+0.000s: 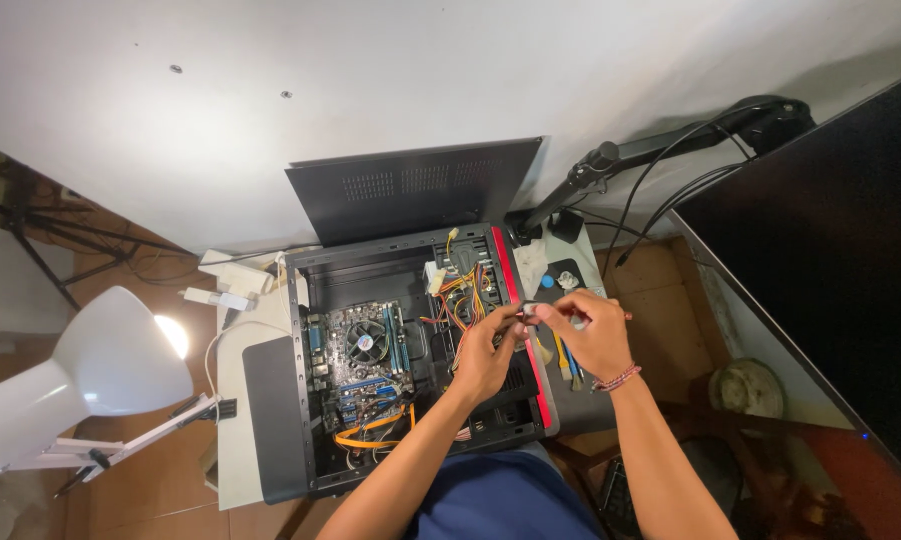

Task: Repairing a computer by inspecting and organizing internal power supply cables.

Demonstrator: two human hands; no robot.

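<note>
An open black computer case [410,365] lies flat on the desk, and everything else is placed around it. To its right stands a large dark monitor [830,270], with its black monitor arm [660,150] reaching above the case's upper right corner. At the case's upper edge a black side panel [415,190] leans against the wall. Left of the case a white desk lamp [90,375] shines. Inside the case, toward its left half, sits the motherboard [365,360] with a round CPU fan [366,342]; orange flat cables [370,428] lie at its lower edge. Over the case's red-trimmed right edge, the left hand [485,355] and the right hand [595,335] meet, fingertips of both pinched together on a small grey connector [529,313], held just above the case's right side near a bundle of yellow and orange wires [465,295].
</note>
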